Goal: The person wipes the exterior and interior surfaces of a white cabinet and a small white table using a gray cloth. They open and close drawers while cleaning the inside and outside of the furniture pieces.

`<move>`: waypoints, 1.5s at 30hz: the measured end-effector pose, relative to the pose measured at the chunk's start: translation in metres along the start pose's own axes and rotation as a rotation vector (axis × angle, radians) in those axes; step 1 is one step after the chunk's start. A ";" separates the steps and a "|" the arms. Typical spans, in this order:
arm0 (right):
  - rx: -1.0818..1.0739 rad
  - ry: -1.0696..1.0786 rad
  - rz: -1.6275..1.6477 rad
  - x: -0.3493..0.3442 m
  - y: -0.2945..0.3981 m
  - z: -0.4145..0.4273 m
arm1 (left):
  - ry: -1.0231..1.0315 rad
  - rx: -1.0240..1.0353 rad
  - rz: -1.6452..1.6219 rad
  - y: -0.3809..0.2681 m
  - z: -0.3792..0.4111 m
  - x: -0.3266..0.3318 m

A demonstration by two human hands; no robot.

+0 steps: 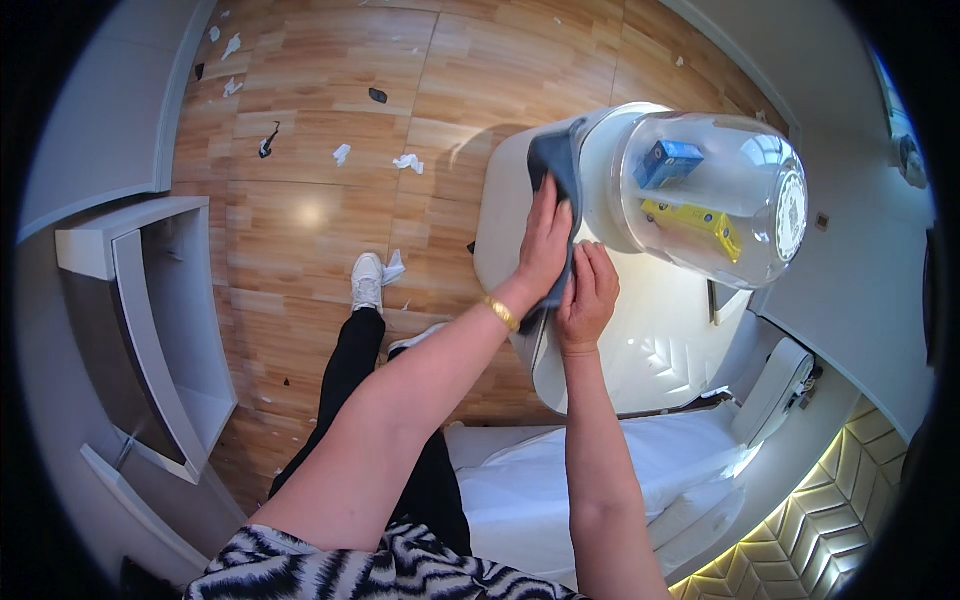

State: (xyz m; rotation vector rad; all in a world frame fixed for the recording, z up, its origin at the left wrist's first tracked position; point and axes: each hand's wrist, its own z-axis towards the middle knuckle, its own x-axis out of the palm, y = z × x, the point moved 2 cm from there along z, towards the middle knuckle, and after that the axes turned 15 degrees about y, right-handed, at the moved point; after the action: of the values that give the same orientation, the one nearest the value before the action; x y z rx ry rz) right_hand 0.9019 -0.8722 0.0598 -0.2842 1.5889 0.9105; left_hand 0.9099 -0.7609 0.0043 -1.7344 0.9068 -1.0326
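A dark grey-blue cloth lies bunched over the near side of a white table or cabinet top with rounded corners. My left hand, a gold bracelet at its wrist, holds the cloth with the fingers stretched along it. Beside it, my right hand has its fingers bent at the cloth's lower edge; the cloth partly hides how firm that grip is. Close by the hands stands a clear domed container on a white round base. Inside it are a blue box and a yellow box.
Scraps of white paper and dark bits litter the wood-look floor. An open white cabinet stands at the left. A bed with white bedding is below the table, beside a padded, lit wall panel.
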 end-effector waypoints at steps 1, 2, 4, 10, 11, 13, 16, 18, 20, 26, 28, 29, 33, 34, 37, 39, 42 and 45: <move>0.003 -0.001 -0.002 0.000 0.001 0.000 | 0.001 0.010 0.049 -0.003 0.018 -0.003; 0.006 -0.002 -0.004 0.001 0.000 0.001 | 0.001 0.019 0.097 -0.007 0.034 -0.006; 0.008 0.007 -0.015 0.001 -0.001 -0.001 | -0.020 -0.008 0.090 0.001 0.047 -0.008; 0.018 0.026 -0.034 0.002 0.006 0.001 | -0.139 -0.280 -0.013 0.085 -0.020 -0.010; 0.019 0.031 -0.033 0.003 0.008 0.001 | -0.167 -0.324 0.057 0.096 -0.036 -0.009; 0.025 0.030 -0.050 0.001 0.003 -0.001 | -0.163 -0.293 0.144 0.081 -0.042 0.000; 0.038 0.033 -0.060 -0.001 0.000 -0.003 | -0.092 -0.216 -0.004 0.041 -0.013 0.003; 0.038 0.036 -0.060 0.000 0.001 -0.001 | -0.082 -0.012 0.046 0.017 0.022 -0.005; 0.039 0.046 -0.063 0.000 0.002 -0.001 | -0.048 0.142 0.114 0.012 0.057 -0.013; 0.039 0.056 -0.052 0.001 0.005 0.001 | -0.094 -0.110 0.133 0.082 0.078 -0.028; 0.037 0.061 -0.045 0.001 0.005 0.001 | -0.152 -0.229 0.056 0.105 0.051 -0.028; 0.038 0.062 -0.045 0.001 0.005 -0.001 | -0.163 -0.264 0.056 0.115 0.031 -0.024; 0.044 0.071 -0.057 0.000 0.004 -0.002 | -0.192 -0.408 0.051 0.103 -0.033 -0.002; 0.046 0.075 -0.059 -0.001 0.003 -0.002 | -0.184 -0.421 0.061 0.094 -0.037 0.001; 0.056 0.080 -0.060 -0.002 0.003 -0.002 | -0.200 -0.290 0.104 0.062 -0.014 0.001; 0.053 0.081 -0.050 -0.001 0.003 -0.002 | -0.203 -0.086 0.153 0.048 0.015 -0.005; 0.052 0.087 -0.043 0.000 0.003 -0.002 | -0.230 0.012 0.164 0.055 0.052 -0.016; 0.046 0.086 -0.025 0.001 0.005 -0.001 | -0.236 -0.077 0.279 0.082 0.058 -0.026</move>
State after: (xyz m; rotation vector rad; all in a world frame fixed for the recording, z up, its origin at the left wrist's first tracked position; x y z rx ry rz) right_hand 0.8978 -0.8691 0.0604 -0.3134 1.6798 0.8515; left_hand 0.9412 -0.7458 -0.0934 -1.6920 1.0107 -0.6049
